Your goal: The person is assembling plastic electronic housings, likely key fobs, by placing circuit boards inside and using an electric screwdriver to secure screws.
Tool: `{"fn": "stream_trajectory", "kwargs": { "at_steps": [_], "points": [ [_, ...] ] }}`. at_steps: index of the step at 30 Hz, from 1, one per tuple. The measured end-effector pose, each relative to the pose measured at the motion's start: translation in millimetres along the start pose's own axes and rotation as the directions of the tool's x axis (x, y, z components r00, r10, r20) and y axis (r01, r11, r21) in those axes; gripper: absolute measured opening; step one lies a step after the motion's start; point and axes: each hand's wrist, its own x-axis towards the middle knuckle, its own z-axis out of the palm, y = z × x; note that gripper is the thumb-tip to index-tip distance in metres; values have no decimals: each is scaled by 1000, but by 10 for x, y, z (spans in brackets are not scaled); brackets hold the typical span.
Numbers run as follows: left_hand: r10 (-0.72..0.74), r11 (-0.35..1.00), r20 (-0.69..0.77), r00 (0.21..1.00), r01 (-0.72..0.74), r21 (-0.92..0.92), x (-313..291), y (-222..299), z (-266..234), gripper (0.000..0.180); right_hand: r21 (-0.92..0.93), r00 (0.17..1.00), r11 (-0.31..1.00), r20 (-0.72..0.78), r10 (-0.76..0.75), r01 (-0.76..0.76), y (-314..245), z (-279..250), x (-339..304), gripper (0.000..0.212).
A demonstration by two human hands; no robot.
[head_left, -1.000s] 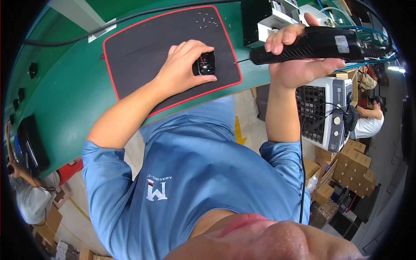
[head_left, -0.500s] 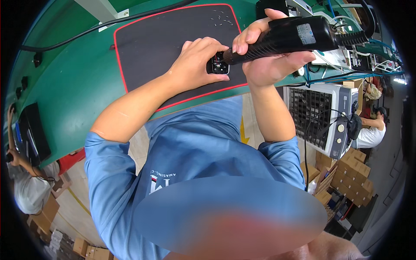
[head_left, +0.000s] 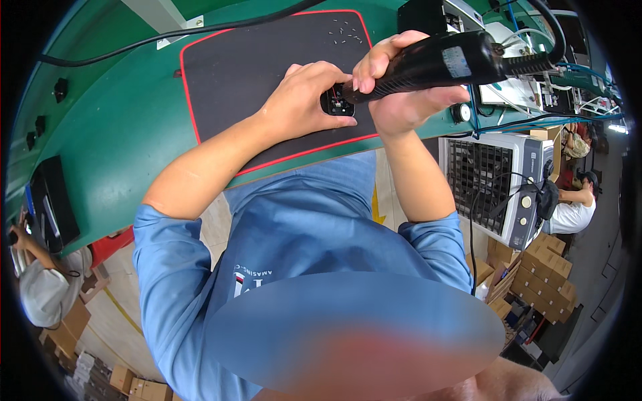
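Note:
My left hand (head_left: 304, 97) grips a small black square device (head_left: 340, 105) by its edges, thumb on the near side and fingers on the far side. Parts and a bit of red wire show inside the device's open face. In my right hand (head_left: 394, 100) is a black electric screwdriver (head_left: 428, 67), held at a slant with its nose over the device. The bit's tip is hidden, so contact cannot be told. Both hands work above the black mat (head_left: 247, 80) with a red border. Several tiny screws (head_left: 344, 33) lie scattered on the mat's far right corner.
The mat lies on a green table (head_left: 134, 147). A black cable (head_left: 187, 32) crosses its far left. Equipment with hoses and wires (head_left: 515, 87) stands at the right. An air cooler (head_left: 495, 180) is beside me, with cardboard boxes (head_left: 542, 274) behind. Other people work at both sides.
The screwdriver and my right hand have shifted slightly left and nearer, with the tool's back end lower in the picture. My left hand still holds the device in nearly the same place.

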Motion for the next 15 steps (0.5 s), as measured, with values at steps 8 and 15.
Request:
{"fn": "stream_trajectory", "kwargs": {
  "at_steps": [8,15],
  "points": [
    [15,994,80,997,-23,104,95,2,-33,67,-69,1000,997,5,28,-28,-122,-73,163,105],
    [-31,967,-33,999,39,253,158,3,-205,83,245,984,961,148,96,-131,-784,-490,-14,89]
  ]
}}
